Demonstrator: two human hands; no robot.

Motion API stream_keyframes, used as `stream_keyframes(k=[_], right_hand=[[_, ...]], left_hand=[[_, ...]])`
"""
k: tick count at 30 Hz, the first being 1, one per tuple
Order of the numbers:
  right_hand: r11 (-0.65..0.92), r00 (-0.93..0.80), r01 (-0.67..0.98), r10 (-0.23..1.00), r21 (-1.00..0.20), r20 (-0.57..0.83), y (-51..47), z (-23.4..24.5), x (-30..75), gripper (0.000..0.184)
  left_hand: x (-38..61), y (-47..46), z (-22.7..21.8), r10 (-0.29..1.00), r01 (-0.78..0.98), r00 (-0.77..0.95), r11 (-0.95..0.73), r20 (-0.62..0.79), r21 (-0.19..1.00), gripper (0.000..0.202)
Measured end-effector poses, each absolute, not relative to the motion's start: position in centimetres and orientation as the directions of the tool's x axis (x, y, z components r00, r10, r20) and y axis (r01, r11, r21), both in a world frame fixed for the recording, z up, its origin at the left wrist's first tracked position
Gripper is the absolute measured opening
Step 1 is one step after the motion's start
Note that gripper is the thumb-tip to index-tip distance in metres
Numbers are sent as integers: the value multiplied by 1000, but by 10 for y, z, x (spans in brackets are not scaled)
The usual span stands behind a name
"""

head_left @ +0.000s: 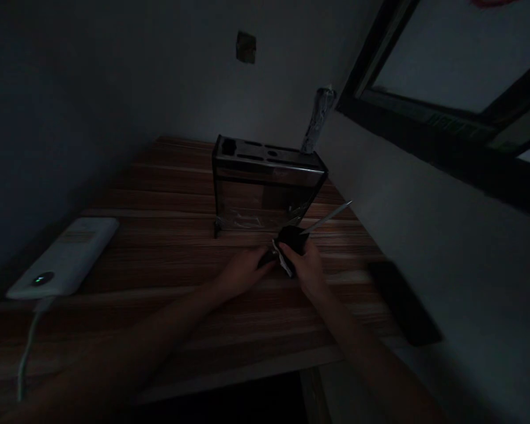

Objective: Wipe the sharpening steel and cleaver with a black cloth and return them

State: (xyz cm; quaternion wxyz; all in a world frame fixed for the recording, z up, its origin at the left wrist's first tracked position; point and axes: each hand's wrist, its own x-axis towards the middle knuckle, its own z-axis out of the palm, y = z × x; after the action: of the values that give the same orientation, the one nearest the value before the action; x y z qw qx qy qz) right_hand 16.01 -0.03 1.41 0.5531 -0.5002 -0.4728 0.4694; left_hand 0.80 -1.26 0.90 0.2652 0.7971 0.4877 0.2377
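left hand point(242, 272) grips the knife point(327, 218) by its dark end; right hand point(308, 265) clasps black cloth point(292, 237) around its middle, the blade pointing far right.

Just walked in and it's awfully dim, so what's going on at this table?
Someone's left hand grips a dark handle, and their right hand holds a black cloth-like bundle with a pointed blade jutting out. A slotted rack stands behind, with a wrapped item sticking up from its top. A white device with a cable lies to the left.
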Motion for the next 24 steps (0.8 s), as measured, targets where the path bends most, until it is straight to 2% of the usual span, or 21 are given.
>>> stream_keyframes(k=[7,13,24], right_hand=[[91,172,-68,982,-994,78,6,15,167,37],[122,220,-147,971,-982,88,11,28,178,34],[299,551,-177,819,-938,157,26,46,208,29]], left_hand=[[9,-13,12,905,642,414,-369,101,672,31],[9,-13,10,898,662,421,-398,125,635,30],[8,-15,15,877,679,471,-433,101,593,31]])
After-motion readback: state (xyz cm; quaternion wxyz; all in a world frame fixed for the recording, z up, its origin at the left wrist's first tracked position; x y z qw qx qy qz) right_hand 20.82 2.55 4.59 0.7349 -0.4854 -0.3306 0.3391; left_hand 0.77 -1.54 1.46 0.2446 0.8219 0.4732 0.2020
